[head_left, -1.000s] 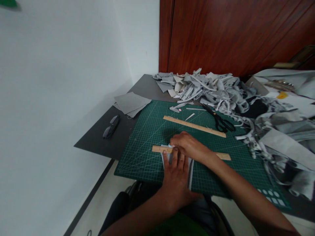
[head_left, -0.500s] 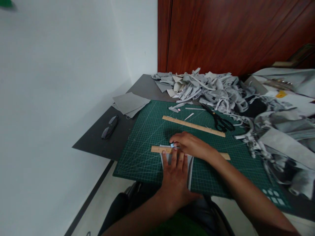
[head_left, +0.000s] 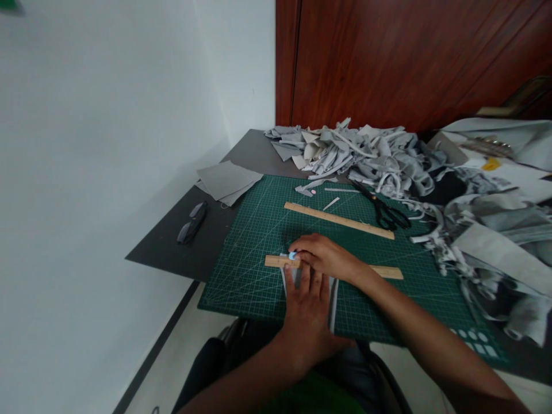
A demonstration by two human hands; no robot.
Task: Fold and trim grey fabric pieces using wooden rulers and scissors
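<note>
My left hand [head_left: 305,310] lies flat with its fingers spread, pressing a wooden ruler [head_left: 276,261] onto a piece of grey fabric [head_left: 333,299]. The ruler runs crosswise near the fabric's far edge, and its right part [head_left: 388,272] shows past my right wrist. In my right hand [head_left: 325,255], closed fingers pinch a small light-blue piece [head_left: 292,255] that looks like tailor's chalk. It touches or nearly touches the ruler's far edge, left of the left fingertips. Much of the fabric is hidden under my left hand.
Under the work lies a green cutting mat [head_left: 241,270]. A second wooden ruler [head_left: 338,219], black scissors [head_left: 386,213] and thin scraps lie farther back. Glasses [head_left: 192,223] and grey sheets [head_left: 228,181] are at left. Heaped grey fabric [head_left: 357,149] covers the back and right.
My right hand has slid a little to the left along the ruler with the light-blue piece. The left hand, ruler and fabric have stayed in place.
</note>
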